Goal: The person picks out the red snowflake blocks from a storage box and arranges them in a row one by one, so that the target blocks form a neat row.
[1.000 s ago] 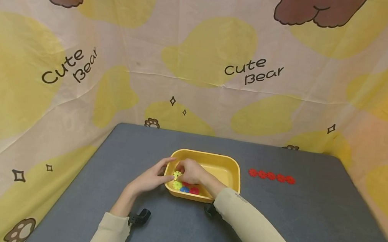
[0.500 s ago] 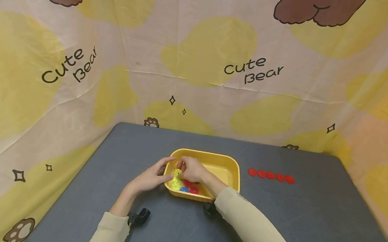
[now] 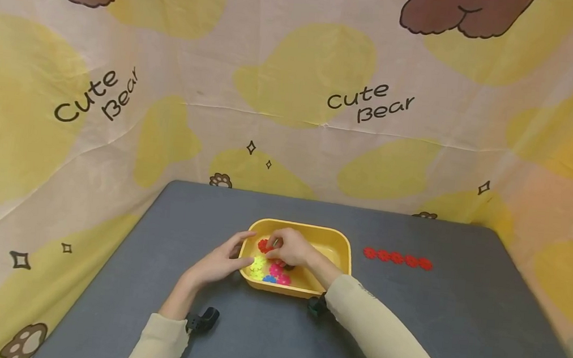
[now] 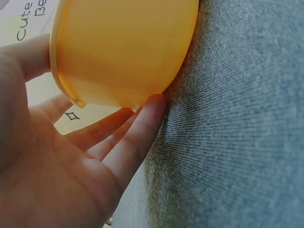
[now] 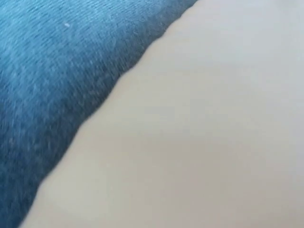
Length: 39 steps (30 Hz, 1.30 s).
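A yellow plastic bin [image 3: 339, 257] stands on the table with small flower-shaped discs inside. My left hand [image 3: 218, 261] holds its left end, the thumb at the rim and the fingers against the outer wall [image 4: 123, 52] in the left wrist view. Inside the bin, my right hand [image 3: 294, 249] has curled fingers and pinches a red flower-shaped disc [image 3: 263, 246] at their tips. Below it lie yellow discs [image 3: 257, 268], pink discs [image 3: 283, 279] and a blue disc [image 3: 269, 279]. The right wrist view has only sleeve [image 5: 190, 142] and table cloth, no hand.
A row of several red discs [image 3: 397, 258] lies on the grey table [image 3: 202, 206] to the right of the bin. Behind the table hangs a printed curtain [image 3: 294, 89]. The right forearm crosses the bin's front right rim.
The right hand has risen slightly and shifted right inside the bin. A red disc now shows at its fingertips, where a yellow one was before. The left hand stays at the bin's end.
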Each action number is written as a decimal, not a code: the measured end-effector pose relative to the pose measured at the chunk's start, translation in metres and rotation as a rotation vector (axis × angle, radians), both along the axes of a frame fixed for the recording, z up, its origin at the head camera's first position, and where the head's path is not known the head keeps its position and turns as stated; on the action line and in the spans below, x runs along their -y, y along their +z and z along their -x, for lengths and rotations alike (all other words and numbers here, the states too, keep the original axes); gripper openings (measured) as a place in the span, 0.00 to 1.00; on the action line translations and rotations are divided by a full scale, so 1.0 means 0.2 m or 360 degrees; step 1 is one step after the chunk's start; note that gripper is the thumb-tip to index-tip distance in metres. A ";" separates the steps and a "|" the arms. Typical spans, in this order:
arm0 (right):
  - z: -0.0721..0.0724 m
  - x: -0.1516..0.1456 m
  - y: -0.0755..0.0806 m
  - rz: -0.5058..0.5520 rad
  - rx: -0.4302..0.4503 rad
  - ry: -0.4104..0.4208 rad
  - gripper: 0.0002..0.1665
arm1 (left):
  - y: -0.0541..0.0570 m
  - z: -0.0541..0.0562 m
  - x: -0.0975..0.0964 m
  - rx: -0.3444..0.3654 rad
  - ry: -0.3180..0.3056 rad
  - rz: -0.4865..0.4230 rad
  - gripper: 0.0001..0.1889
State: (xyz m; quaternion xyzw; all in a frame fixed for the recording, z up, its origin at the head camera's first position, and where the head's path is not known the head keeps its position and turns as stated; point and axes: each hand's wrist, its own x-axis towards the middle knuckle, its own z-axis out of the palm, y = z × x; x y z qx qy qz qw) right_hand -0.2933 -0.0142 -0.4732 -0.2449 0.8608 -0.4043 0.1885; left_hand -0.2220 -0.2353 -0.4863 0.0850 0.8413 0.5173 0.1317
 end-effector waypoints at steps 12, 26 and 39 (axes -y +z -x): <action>-0.02 -0.14 0.09 0.0214 0.0130 0.0042 0.19 | -0.01 0.00 0.00 0.0006 0.0019 0.0022 0.35; -0.08 -0.34 0.22 0.0175 0.0038 0.0096 0.23 | 0.00 0.00 0.01 0.0004 0.0035 0.0027 0.36; -0.15 -0.68 0.24 0.0159 -0.0080 0.0014 0.24 | -0.01 0.00 0.00 -0.0008 0.0023 0.0024 0.36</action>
